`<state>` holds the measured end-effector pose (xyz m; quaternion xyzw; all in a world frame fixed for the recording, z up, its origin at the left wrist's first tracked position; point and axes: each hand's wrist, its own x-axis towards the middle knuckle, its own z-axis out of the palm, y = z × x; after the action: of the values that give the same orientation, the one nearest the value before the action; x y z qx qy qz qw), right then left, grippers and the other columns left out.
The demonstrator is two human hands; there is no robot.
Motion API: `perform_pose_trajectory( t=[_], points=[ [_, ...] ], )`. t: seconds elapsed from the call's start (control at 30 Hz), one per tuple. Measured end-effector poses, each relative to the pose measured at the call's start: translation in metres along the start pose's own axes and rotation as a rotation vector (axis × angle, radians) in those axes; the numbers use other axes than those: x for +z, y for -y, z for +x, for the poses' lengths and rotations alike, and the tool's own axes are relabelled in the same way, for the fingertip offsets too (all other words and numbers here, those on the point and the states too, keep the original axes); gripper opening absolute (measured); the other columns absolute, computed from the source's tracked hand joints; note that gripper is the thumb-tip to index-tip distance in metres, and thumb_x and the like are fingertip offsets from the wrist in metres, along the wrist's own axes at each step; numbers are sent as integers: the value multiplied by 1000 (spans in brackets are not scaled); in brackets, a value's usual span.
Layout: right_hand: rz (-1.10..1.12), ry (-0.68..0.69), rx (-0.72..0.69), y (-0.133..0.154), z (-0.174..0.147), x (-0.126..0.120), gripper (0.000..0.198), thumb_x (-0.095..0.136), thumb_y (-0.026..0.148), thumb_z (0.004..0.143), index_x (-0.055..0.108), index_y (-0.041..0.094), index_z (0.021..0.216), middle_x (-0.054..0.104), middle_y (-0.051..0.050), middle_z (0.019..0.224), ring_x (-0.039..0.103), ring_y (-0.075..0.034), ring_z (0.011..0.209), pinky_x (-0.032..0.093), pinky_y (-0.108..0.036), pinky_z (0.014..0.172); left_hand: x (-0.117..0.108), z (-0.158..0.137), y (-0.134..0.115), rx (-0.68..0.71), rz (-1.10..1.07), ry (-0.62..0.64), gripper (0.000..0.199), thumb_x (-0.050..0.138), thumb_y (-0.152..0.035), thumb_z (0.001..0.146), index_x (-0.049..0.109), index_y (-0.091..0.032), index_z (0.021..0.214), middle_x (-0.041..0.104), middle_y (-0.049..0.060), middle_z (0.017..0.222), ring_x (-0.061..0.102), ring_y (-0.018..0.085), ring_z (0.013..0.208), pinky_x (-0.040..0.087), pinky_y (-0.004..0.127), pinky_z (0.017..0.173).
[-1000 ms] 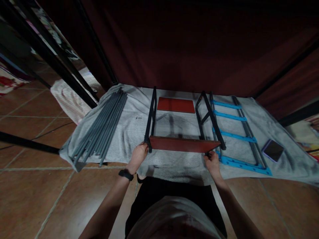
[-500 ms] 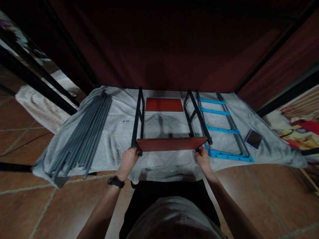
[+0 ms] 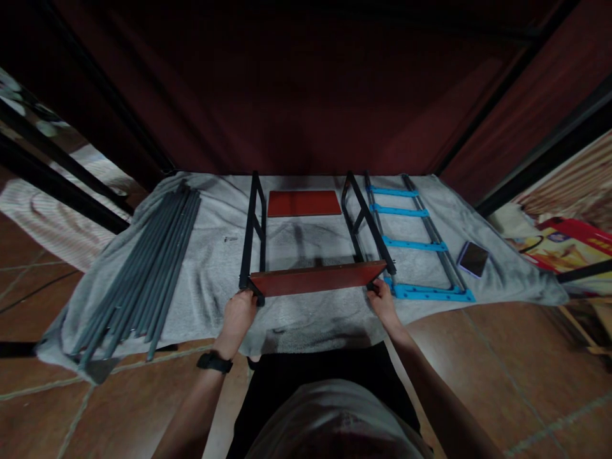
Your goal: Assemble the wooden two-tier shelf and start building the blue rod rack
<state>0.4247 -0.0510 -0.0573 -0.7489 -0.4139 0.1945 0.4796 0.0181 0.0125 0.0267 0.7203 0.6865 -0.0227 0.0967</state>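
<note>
Where the grey towel (image 3: 306, 319) covers the floor (image 3: 57, 414), a small rack (image 3: 313, 255) sits at its middle, near the front edge. Rack: two black side frames running away from the person, a reddish-brown shelf (image 3: 315, 279) across the near ends, a second red panel (image 3: 304, 203) lying flat between the far ends.

Left hand (image 3: 238, 313) at the near left corner of the rack, fingers curled at the foot of the left frame (image 3: 252, 229); grip looks closed on the frame end, though the fingertips are hidden behind the hand. A dark watch (image 3: 215, 362) sits on that wrist.

Right hand (image 3: 381, 298) at the near right corner, fingers bent around the foot of the right frame (image 3: 366, 220), just under the shelf's end. Closed as far as can be seen; dim light hides detail.

Left of the rack, well apart: a bundle of grey poles (image 3: 143, 268) lying lengthwise on the towel, ends overhanging the front edge. A small screw (image 3: 230, 239) lies between poles and rack.

Right of the rack, just beside it: a ladder-like piece (image 3: 414, 245) with blue crossbars on grey rails. Beyond that, a phone (image 3: 472, 258), face up on the towel.

Dark red curtain (image 3: 306, 95) behind.
</note>
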Motion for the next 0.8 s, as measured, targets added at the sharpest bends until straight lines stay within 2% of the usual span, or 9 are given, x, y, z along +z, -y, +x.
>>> perform_pose_trajectory(
  t=[0.23,0.37,0.47,0.73,0.8],
  points=[
    [66,61,64,-8,5,-5,43,56,41,65,59,21,103,63,-8,103,61,-24,95,49,-48,98,3,1,3,-35,-41,-26,20,52,-19,93,72,-16,94,75,14,94,73,25,89,52,30,77],
    [84,74,76,-14,9,-7,41,59,43,64,58,22,99,63,-7,99,61,-25,92,50,-48,95,-2,1,5,7,-158,4,19,55,-15,91,73,-15,98,76,13,103,72,23,97,51,28,85],
    [82,93,89,-16,10,-9,41,60,43,63,58,23,99,63,-6,97,61,-23,89,52,-46,91,-4,1,6,-22,-221,20,19,56,-14,91,74,-16,99,76,13,102,72,22,98,51,28,85],
    [72,135,96,-17,12,-14,43,60,48,64,59,22,99,65,-5,94,63,-24,84,53,-45,88,2,3,10,-32,-310,36,20,58,-13,91,74,-16,101,76,12,106,71,22,101,51,28,87],
    [23,127,36,-18,14,-16,43,60,49,65,60,22,99,66,-6,92,64,-25,83,54,-46,84,2,4,12,-23,-338,48,19,59,-13,90,74,-16,100,76,11,105,71,21,99,51,27,86]
  ],
)
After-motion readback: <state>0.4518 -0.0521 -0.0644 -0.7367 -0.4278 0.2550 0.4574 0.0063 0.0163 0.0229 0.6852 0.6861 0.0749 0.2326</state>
